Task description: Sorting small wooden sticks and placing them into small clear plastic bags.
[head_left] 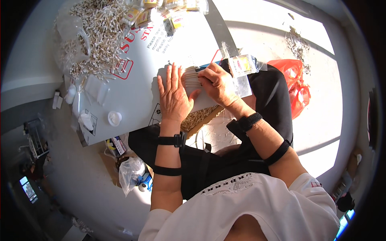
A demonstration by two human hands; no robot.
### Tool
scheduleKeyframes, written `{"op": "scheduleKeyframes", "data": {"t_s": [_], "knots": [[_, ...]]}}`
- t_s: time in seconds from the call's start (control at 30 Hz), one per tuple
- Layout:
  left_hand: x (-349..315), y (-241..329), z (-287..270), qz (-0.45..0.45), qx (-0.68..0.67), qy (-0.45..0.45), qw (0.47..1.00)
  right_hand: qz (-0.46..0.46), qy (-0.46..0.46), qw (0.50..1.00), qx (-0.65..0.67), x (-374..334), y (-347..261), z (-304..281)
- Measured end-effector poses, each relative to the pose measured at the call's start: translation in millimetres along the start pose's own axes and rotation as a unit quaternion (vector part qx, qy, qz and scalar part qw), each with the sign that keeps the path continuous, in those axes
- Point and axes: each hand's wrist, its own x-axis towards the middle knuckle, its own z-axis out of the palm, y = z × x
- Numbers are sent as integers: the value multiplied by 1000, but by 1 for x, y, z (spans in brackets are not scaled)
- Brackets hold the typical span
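My left hand (175, 98) lies flat on the grey board, fingers stretched out and thumb apart. Just right of it, a small row of cotton swabs (192, 77) rests on the board between my hands. The fingers of my right hand (219, 85) are curled and pinched at the right end of these swabs. Beyond that hand, a clear packet of cotton swabs (243, 65) with a yellow and red label sits at the board's right edge. A large heap of loose cotton swabs (100, 32) covers the far left of the board.
Several filled packets (175, 22) lie at the far edge. A round white lid (114, 118) and a clear plastic container (96, 89) stand at left. Below the board's near edge is a cardboard box (207, 124) of swabs. Red plastic bags (296, 90) lie on the floor at right.
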Motion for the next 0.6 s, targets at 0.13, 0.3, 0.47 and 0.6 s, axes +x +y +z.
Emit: {"op": "scheduleKeyframes", "data": {"t_s": [0.13, 0.3, 0.47, 0.6], "knots": [[2, 3, -1, -3, 5, -4, 1000, -14, 5, 1000, -26, 5, 4, 2], [0, 0, 0, -2, 15, 1, 1000, -28, -50, 997, -51, 5, 1, 0], [1, -1, 0, 4, 6, 6, 1000, 4, -5, 1000, -18, 11, -1, 2], [1, 0, 0, 3, 13, -2, 1000, 22, -17, 999, -33, 22, 5, 2]]}}
